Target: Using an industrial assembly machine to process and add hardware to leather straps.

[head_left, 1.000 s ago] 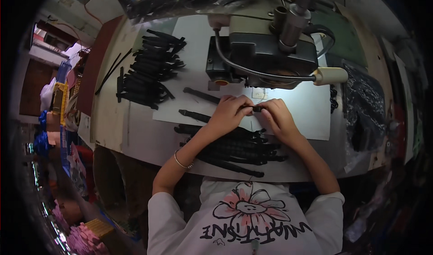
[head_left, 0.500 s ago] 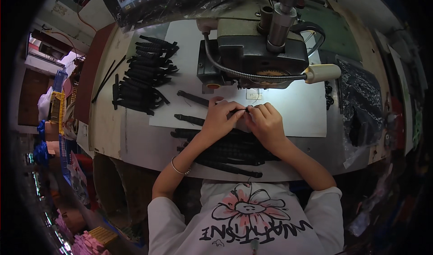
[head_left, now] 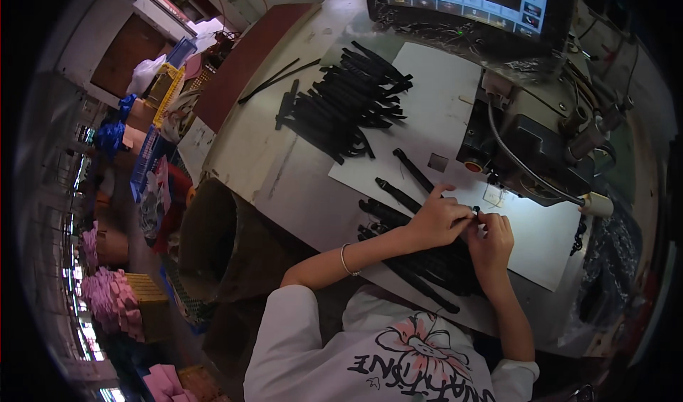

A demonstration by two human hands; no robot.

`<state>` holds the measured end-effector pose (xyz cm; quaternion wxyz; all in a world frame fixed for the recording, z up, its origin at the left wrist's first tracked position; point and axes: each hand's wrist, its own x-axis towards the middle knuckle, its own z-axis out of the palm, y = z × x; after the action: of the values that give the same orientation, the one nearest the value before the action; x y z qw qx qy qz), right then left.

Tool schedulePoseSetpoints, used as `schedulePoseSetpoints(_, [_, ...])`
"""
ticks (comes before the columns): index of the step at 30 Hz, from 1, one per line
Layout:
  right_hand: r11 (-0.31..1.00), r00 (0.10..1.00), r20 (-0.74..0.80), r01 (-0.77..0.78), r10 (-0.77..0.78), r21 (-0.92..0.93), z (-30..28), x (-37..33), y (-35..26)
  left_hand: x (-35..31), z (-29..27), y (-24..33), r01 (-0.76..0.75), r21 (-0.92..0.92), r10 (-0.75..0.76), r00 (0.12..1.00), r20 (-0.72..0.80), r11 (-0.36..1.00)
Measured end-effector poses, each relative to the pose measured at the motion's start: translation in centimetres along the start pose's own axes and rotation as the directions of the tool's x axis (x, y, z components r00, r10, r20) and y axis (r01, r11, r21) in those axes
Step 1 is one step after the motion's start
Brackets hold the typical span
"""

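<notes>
- So the view has swung round since half a second ago: the hands and the sewing machine (head_left: 523,156) sit further right, with more screen (head_left: 466,0) and more of the cluttered floor side showing
- Hands haven't really changed job though — left hand (head_left: 442,220) and right hand (head_left: 489,242) are still fingertip to fingertip, both pinched narrow on a small black piece (head_left: 477,209)
- That piece is in front of the machine head, over the white board (head_left: 544,249); only a dark nub pokes out, fingers hide the rest
- One black strip (head_left: 413,170) runs up to the left hand, can't tell if it's the same piece; another strip (head_left: 397,194) lies just beside it
- Left forearm crosses over part of the near stack (head_left: 434,268), and the machine head overhangs the board's far side
- Bigger pile of strips (head_left: 345,107) sits well apart, up to the left, two skinny strips (head_left: 277,82) next to it
- Textures: strips look matte, flat and fabric-like; ribbed metal gooseneck (head_left: 523,168) with a cream lamp head (head_left: 597,204); crinkly clear plastic bag (head_left: 610,249) at right
</notes>
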<state>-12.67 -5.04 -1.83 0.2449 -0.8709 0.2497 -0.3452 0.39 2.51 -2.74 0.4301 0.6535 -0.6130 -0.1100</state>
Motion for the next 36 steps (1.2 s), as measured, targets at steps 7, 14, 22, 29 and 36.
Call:
schedulePoseSetpoints(7, [0.996, 0.998, 0.015, 0.066, -0.066, -0.057, 0.3, -0.3, -0.4, -0.9, -0.1, -0.3, -0.156, 0.048, 0.158, 0.986, -0.051, 0.987])
schedulePoseSetpoints(14, [0.94, 0.925, 0.171, 0.341, -0.34, 0.02, -1.5, -1.7, 0.2, -1.8, -6.0, -1.2, -0.225, 0.156, 0.215, 0.973, 0.08, 0.962])
schedulePoseSetpoints(22, [0.99, 0.995, -0.006, 0.104, -0.104, 0.095, -3.0, -1.4, 3.6, -5.7, -22.9, -14.2, -0.051, 0.644, 0.047, 0.999, 0.024, 0.764])
schedulePoseSetpoints(29, [0.978, 0.967, -0.182, -0.155, 0.179, 0.139, -5.5, 3.3, 11.9, -5.2, -21.9, -15.6, 0.267, 0.269, -0.263, 0.964, -0.051, 0.926])
schedulePoseSetpoints(36, [0.977, 0.985, -0.133, 0.087, -0.114, -0.195, -1.1, 11.8, 19.1, -4.8, -22.1, -15.8, 0.362, 0.231, -0.346, 0.932, -0.109, 0.903])
